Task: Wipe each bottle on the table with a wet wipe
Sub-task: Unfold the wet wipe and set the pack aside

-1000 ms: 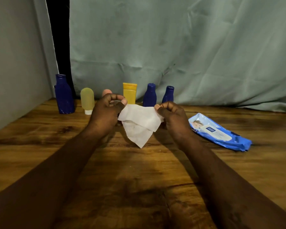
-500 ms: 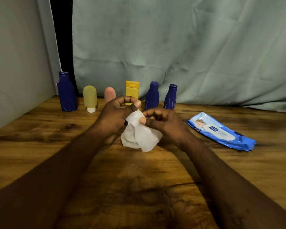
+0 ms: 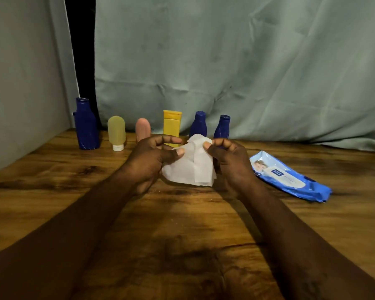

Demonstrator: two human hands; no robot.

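Both hands have drawn apart since a moment ago, spreading the wipe [image 3: 193,167] between them. The left hand [image 3: 152,156] pinches its left edge and the right hand [image 3: 230,161] its top corner. It seems to hang just off the table [image 3: 52,191]. The bottles [image 3: 172,124] stand in a row behind the wipe.

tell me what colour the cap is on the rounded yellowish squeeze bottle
White cap, clearest in head view.
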